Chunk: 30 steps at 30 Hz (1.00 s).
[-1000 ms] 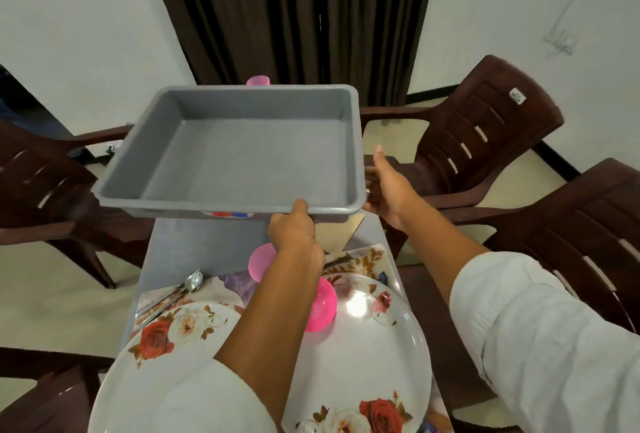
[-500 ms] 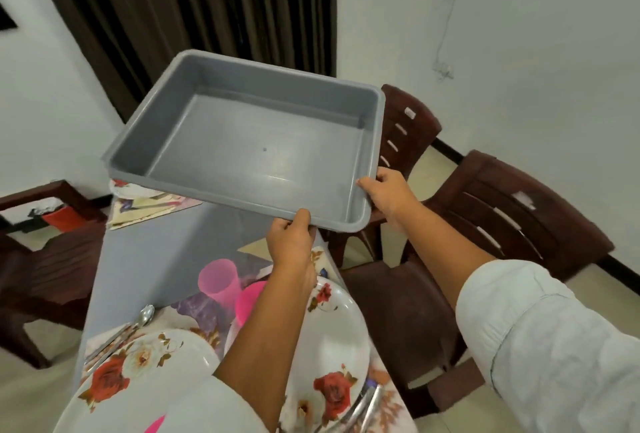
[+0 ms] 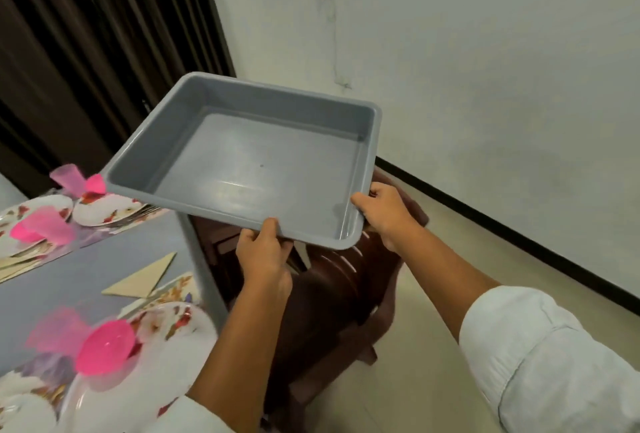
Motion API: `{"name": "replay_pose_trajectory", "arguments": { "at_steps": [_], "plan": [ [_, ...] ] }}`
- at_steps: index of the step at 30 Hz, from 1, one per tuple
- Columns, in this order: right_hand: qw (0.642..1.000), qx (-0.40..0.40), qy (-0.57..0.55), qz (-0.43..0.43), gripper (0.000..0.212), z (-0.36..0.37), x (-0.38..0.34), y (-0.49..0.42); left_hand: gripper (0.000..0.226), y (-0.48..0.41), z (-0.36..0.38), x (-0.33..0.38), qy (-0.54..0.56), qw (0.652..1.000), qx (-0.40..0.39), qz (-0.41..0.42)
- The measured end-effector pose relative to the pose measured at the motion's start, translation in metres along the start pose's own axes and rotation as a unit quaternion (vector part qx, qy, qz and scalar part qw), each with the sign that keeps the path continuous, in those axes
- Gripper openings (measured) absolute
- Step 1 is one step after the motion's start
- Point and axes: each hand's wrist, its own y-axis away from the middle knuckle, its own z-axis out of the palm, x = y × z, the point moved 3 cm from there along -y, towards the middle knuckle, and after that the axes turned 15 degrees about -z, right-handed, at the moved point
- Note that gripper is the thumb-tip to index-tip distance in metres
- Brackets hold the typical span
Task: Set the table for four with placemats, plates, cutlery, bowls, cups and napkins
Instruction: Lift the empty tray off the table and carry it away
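Note:
I hold an empty grey plastic tray (image 3: 256,158) in the air past the table's right edge, above a brown chair. My left hand (image 3: 263,252) grips its near rim and my right hand (image 3: 388,212) grips its near right corner. On the grey table (image 3: 86,273) at the left lie floral placemats, white floral plates (image 3: 162,339), a pink bowl (image 3: 105,351), pink cups (image 3: 41,228) and a folded beige napkin (image 3: 142,280). Motion blurs the tableware.
A dark brown plastic chair (image 3: 329,297) stands under the tray, beside the table. A dark curtain (image 3: 104,44) hangs behind the table. A white wall (image 3: 485,86) and beige floor (image 3: 433,363) fill the right side.
The tray has swung to the right, from over the table to beyond its edge above the chair. Both hands kept their grip and the view turned right.

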Motion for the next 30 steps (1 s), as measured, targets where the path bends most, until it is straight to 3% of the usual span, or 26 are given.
{"name": "replay_pose_trajectory", "arguments": {
  "at_steps": [1,4,11,24,30],
  "plan": [
    [1.0,0.012,-0.003,0.009,0.02,-0.047,0.003,-0.005,0.01,0.012,0.037,-0.026,-0.008,1.0,-0.007,-0.005],
    [1.0,0.022,-0.016,0.011,0.02,-0.098,0.002,-0.02,0.013,0.026,0.083,-0.052,-0.018,1.0,-0.006,-0.007],
    [0.998,0.009,-0.058,0.012,0.023,-0.16,0.012,-0.081,0.021,0.004,0.165,-0.078,-0.012,1.0,0.01,0.011],
    [0.99,-0.1,-0.074,0.066,0.025,-0.18,0.073,-0.298,0.021,-0.142,0.304,-0.099,0.054,0.992,0.112,0.026],
    [0.983,-0.147,-0.081,0.079,0.022,-0.169,0.084,-0.4,0.034,-0.208,0.36,-0.079,0.064,0.984,0.158,0.045]
  ]
}}
